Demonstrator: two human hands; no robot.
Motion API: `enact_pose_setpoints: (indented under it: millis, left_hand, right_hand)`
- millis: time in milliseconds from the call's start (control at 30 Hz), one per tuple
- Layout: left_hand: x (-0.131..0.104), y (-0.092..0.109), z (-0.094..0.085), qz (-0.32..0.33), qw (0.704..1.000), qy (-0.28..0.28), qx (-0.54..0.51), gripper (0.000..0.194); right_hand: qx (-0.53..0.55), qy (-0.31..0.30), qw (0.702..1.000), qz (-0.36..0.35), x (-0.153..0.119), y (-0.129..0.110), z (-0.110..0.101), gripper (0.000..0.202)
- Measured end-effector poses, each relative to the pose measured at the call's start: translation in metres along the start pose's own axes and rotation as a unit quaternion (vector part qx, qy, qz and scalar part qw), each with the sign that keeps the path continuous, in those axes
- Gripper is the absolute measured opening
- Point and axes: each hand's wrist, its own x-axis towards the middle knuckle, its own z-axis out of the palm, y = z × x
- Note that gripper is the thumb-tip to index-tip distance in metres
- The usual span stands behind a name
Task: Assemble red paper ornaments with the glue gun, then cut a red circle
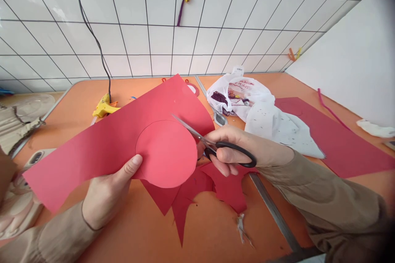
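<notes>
My left hand (108,193) grips a sheet of red paper (101,144) at its lower edge, thumb on top and the other fingers hidden beneath. A drawn circle (166,154) shows on the sheet; its right and lower edge is cut free, while its upper left is still joined. My right hand (228,148) holds scissors (236,152) by their black handles, fingers through the loops. The blades lie across the paper at the circle's upper right. Red paper scraps (216,185) lie on the orange table under the sheet.
A yellow glue gun (105,107) with a cord stands at the back left. Behind my right hand are a white plastic bag (243,90) and another red sheet (333,139). Small thread snips (242,228) lie in front. A metal strip (274,209) crosses the table (212,238).
</notes>
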Motion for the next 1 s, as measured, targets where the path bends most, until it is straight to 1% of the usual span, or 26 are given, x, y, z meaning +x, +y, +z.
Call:
enact_pose_setpoints:
  millis: [100,167,300,367,433,500,600,700,833,933,1000]
  left_hand:
    - [0.000,-0.004,-0.002,0.015,0.998,0.013,0.066,0.012]
    - [0.000,-0.002,-0.001,0.019,0.997,0.013,0.078,0.012]
    - [0.002,0.016,0.007,0.013,0.999,0.014,0.048,0.010]
    - [0.002,0.025,0.012,0.006,0.999,0.037,0.023,0.012]
    - [0.002,0.029,0.014,0.002,0.999,0.041,0.013,0.013]
    - [0.002,0.027,0.012,0.002,0.999,0.032,0.026,0.012]
    - [0.001,0.017,0.005,0.007,0.998,0.012,0.056,0.009]
    - [0.000,0.011,0.003,0.009,0.998,0.006,0.065,0.008]
    - [0.000,0.008,0.004,0.013,0.998,0.001,0.064,0.010]
    - [0.000,0.006,0.003,0.001,0.998,0.000,0.062,0.010]
    - [-0.001,0.007,0.003,-0.010,0.999,-0.001,0.038,0.010]
  right_hand:
    - [-0.005,-0.002,1.000,0.007,-0.001,0.000,-0.001,0.058]
    - [-0.003,0.000,1.000,0.015,-0.001,0.000,-0.001,0.060]
    - [0.002,0.000,1.000,0.028,-0.001,-0.002,0.000,0.062]
    - [0.000,-0.001,1.000,0.031,-0.002,-0.002,0.000,0.062]
    - [-0.002,-0.001,1.000,0.031,-0.002,-0.003,0.000,0.062]
    - [-0.005,-0.002,1.000,0.028,-0.002,-0.003,0.000,0.062]
    - [-0.008,-0.003,1.000,0.029,-0.001,-0.003,-0.001,0.059]
    - [-0.020,-0.006,0.999,0.032,-0.001,-0.003,-0.002,0.058]
    - [-0.027,-0.009,0.999,0.025,-0.001,-0.004,-0.002,0.057]
    - [-0.032,-0.008,0.999,0.029,-0.001,-0.003,-0.002,0.058]
    - [-0.034,-0.006,0.999,0.036,-0.001,-0.002,-0.002,0.059]
